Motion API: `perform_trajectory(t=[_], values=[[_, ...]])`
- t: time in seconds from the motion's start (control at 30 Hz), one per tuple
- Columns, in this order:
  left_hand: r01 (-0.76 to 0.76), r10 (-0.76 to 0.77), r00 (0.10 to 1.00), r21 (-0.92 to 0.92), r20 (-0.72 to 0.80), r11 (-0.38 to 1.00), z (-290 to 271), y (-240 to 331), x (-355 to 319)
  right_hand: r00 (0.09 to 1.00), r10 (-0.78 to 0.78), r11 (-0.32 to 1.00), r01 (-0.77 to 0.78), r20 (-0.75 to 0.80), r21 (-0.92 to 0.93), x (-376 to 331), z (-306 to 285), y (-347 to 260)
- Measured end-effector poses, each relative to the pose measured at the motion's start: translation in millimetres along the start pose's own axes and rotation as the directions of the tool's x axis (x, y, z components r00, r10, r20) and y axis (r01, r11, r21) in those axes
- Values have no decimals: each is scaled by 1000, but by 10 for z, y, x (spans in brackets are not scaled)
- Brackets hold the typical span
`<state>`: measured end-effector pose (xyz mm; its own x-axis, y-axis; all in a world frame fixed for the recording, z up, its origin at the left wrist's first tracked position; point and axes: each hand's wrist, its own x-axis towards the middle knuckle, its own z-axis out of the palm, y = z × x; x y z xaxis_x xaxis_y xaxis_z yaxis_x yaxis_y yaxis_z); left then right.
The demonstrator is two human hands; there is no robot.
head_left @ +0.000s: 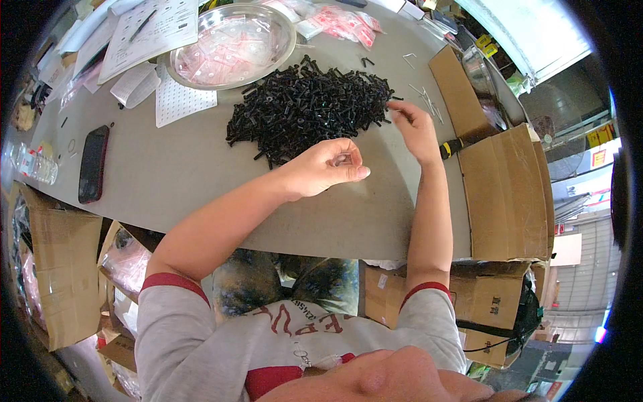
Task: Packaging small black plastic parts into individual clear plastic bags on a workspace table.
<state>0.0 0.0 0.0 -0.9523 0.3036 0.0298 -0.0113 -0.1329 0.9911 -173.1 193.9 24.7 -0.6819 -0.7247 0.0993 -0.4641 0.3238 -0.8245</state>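
Grey table [167, 174]: red-white packets [345, 21] beyond black screws [305, 107]; hands apparently pinching.

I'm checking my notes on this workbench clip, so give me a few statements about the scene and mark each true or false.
1. The right hand reaches the edge of the black screw pile. True.
2. The left hand lies flat and open on the table. False: its fingers are pinched together, on something small and clear.
3. The metal bowl holds black screws. False: it holds clear packets.
4. A dark phone lies left of the pile. True.
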Motion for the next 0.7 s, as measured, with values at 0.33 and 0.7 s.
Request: perform_trajectory(t=[0.33, 0.7], values=[[75, -83, 996, -212, -31, 974, 43, 96, -55, 936, 7, 755, -236, -351, -612, 49, -145, 486], [-14, 14, 998, -6, -62, 1000, 23, 33, 1, 985, -31, 736, -92, -169, -670, 16, 98, 1]])
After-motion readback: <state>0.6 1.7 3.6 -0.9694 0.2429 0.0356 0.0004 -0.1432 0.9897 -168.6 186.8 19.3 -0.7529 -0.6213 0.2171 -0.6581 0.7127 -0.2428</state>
